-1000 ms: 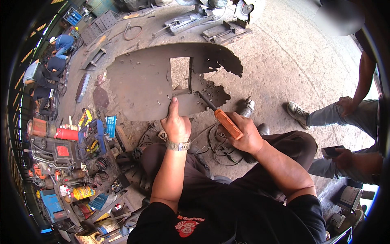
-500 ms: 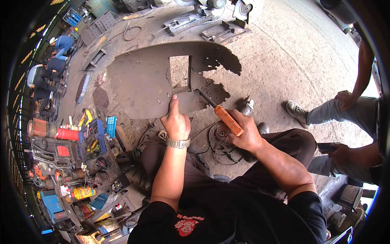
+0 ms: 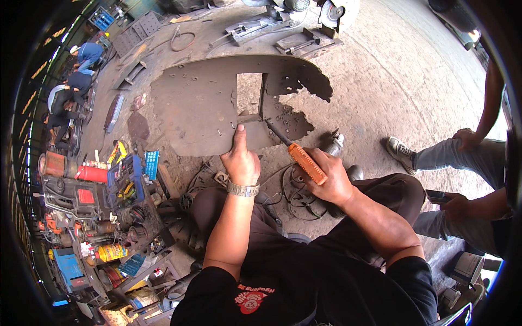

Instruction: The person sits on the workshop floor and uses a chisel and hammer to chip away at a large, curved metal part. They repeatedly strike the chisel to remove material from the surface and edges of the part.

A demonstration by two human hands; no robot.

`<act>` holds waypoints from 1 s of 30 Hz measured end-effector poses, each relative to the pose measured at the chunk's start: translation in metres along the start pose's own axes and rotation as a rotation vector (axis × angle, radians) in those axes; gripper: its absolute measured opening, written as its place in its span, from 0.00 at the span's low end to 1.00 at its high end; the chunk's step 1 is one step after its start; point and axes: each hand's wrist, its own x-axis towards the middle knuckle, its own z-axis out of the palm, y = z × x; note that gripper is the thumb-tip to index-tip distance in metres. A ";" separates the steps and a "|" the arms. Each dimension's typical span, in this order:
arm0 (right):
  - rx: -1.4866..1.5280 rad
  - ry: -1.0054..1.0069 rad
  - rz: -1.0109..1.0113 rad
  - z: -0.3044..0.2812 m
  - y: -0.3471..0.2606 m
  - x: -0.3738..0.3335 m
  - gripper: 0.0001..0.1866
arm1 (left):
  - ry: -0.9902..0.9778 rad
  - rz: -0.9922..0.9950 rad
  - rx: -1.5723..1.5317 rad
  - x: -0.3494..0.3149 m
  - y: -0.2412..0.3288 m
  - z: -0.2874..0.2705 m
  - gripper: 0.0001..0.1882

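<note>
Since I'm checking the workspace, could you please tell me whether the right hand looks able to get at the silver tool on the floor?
Probably not while occupied: the right hand is gripping the orange-handled tool, though nothing visible blocks the way to the silver tool.

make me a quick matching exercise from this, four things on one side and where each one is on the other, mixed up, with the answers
Column one:
1. metal sheet
2. orange-handled tool
3. wristwatch
4. red cylinder

Column two:
A. around the left wrist
B. off to the person's left, touched by neither hand
C. gripped in the right hand
D. held near its lower edge by the left hand

Right pairs: 1-D, 2-C, 3-A, 4-B
</note>
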 end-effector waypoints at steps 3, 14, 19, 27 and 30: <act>0.000 0.000 0.008 0.001 -0.001 0.000 0.26 | 0.006 -0.007 -0.010 0.001 -0.001 -0.003 0.24; -0.014 0.042 -0.027 0.004 0.000 0.002 0.20 | 0.015 -0.017 -0.007 0.001 0.001 -0.001 0.24; -0.005 0.013 -0.001 0.005 0.000 0.002 0.19 | -0.015 -0.005 -0.030 0.001 0.001 -0.001 0.24; -0.017 -0.032 0.013 0.006 0.003 0.000 0.21 | -0.030 -0.042 -0.014 -0.001 0.004 0.000 0.24; -0.025 -0.034 0.006 0.005 0.000 0.001 0.22 | -0.040 -0.026 -0.019 -0.002 0.004 0.002 0.23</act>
